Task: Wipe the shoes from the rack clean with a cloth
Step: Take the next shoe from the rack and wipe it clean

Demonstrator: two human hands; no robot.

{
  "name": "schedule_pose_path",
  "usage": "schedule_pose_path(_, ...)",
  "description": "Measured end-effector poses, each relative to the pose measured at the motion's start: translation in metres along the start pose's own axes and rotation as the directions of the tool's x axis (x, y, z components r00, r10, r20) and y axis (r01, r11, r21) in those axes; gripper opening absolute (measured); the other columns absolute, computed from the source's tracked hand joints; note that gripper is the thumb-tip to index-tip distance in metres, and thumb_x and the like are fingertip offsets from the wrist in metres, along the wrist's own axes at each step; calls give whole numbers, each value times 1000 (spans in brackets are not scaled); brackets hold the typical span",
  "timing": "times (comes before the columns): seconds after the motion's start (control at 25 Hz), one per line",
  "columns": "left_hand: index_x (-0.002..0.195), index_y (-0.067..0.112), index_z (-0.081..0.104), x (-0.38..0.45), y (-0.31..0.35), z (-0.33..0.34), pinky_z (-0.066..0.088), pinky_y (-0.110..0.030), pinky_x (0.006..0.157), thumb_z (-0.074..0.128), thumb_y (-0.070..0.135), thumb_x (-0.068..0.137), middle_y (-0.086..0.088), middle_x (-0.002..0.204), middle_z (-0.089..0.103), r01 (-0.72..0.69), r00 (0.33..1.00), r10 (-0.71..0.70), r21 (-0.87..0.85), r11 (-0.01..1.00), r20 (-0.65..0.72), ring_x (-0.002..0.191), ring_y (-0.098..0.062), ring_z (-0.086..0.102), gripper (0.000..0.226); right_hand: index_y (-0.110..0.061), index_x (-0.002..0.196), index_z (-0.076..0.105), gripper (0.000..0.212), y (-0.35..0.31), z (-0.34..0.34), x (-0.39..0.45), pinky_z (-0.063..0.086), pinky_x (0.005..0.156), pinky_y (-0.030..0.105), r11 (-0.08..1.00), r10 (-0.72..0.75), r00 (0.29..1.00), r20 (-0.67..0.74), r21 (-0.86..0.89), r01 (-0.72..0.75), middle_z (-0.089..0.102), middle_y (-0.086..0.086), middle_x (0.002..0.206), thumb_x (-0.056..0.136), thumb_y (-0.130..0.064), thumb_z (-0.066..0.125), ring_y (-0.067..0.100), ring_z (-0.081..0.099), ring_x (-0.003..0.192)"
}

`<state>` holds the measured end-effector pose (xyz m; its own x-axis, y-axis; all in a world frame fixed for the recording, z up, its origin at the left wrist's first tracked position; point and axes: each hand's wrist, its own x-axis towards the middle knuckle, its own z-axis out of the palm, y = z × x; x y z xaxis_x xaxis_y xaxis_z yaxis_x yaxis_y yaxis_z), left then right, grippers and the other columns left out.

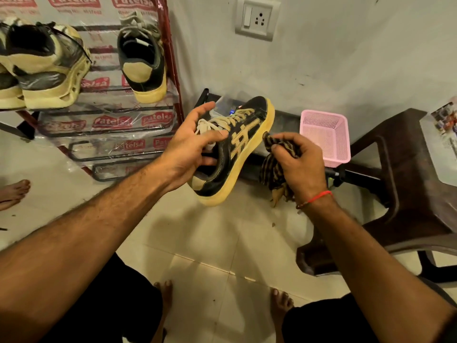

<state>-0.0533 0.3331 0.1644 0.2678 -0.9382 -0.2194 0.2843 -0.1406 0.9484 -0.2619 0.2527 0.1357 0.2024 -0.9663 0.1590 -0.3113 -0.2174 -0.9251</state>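
Right hand: fingers bunched round the striped cloth, its tip touching the yellow sole edge.
Left hand: grips the black shoe mid-air, laces under thumb.
Advice: brace firmly, rub along the sole.
Rack: matching shoe waits.

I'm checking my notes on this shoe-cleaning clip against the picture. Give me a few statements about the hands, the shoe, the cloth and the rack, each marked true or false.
1. The left hand holds the black shoe off the floor. True.
2. The right hand is empty. False: it grips a bunched striped cloth.
3. The cloth meets the shoe at its yellow sole edge. True.
4. The pink basket holds the cloth. False: the cloth is in the right hand, and the basket stands apart to the right.
5. The shoe rack has no shoes left on it. False: a matching black shoe and other sneakers sit on its top shelf.
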Motion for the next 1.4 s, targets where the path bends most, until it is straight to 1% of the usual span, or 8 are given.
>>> schedule_pose_path(0.2, 149, 32, 39, -23, 0, 0, 48, -33, 110, 74, 2, 87, 14, 137, 55, -312, 941, 324, 616, 723, 96, 126, -3, 57, 77, -13, 111, 70, 19, -20, 34, -13, 59, 83, 34, 832, 170, 972, 160, 505, -228, 74, 6, 105, 95, -6, 61, 18, 71, 97)
schedule_pose_path(0.28, 151, 35, 32, -34, 3, 1, 47, -34, 110, 74, 6, 87, 12, 134, 55, -347, 924, 344, 745, 569, 168, 124, -10, 57, 82, -5, 119, 66, 23, -27, 41, -9, 61, 79, 36, 646, 316, 927, 201, 670, -365, 74, 12, 103, 98, -9, 56, 21, 72, 90)
schedule_pose_path(0.4, 151, 49, 9, -48, 11, -5, 54, -48, 98, 76, 14, 88, -1, 125, 64, -332, 921, 322, 874, 354, 219, 114, -22, 63, 99, -2, 126, 63, 38, -29, 55, -4, 56, 93, 50, 462, 442, 836, 324, 717, -522, 67, 23, 122, 96, -26, 58, 35, 67, 111)
schedule_pose_path(0.56, 149, 54, -4, -64, 31, -33, 58, -51, 87, 82, 27, 84, -3, 125, 63, -251, 923, 352, 937, 244, 156, 108, -24, 65, 111, -6, 132, 61, 53, -34, 75, 0, 43, 104, 62, 317, 418, 795, 439, 750, -580, 58, 25, 136, 88, -34, 65, 41, 58, 125)
schedule_pose_path(0.76, 145, 51, 9, -78, 53, -95, 58, -53, 92, 84, 13, 77, 0, 129, 55, -169, 927, 376, 879, 445, -12, 111, -27, 65, 109, -7, 133, 60, 46, -47, 103, -3, 43, 106, 60, 246, 369, 760, 535, 733, -635, 60, 23, 134, 93, -29, 61, 39, 59, 123)
schedule_pose_path(1.0, 144, 27, 21, -38, 89, -160, 50, -33, 95, 79, 2, 80, -7, 132, 51, -44, 858, 422, 777, 629, -294, 114, -22, 55, 90, -10, 135, 60, 46, -59, 134, 3, 44, 107, 58, 217, 386, 747, 542, 733, -645, 62, 21, 132, 92, -28, 64, 38, 61, 121)
schedule_pose_path(1.28, 152, 22, 12, 65, 100, -188, 52, -39, 94, 81, 8, 84, -7, 117, 54, 34, 884, 345, 780, 625, -315, 108, -25, 58, 98, -11, 130, 63, 40, -58, 163, 15, 55, 93, 51, 238, 376, 717, 587, 687, -687, 67, 20, 124, 95, -30, 59, 37, 65, 115)
schedule_pose_path(1.4, 157, 25, 7, 101, 103, -195, 52, -42, 96, 82, 8, 83, -18, 131, 55, 61, 879, 318, 746, 663, -355, 112, -30, 59, 107, -9, 131, 61, 42, -50, 170, 24, 49, 101, 55, 240, 372, 717, 589, 686, -687, 66, 22, 127, 95, -31, 60, 39, 64, 117)
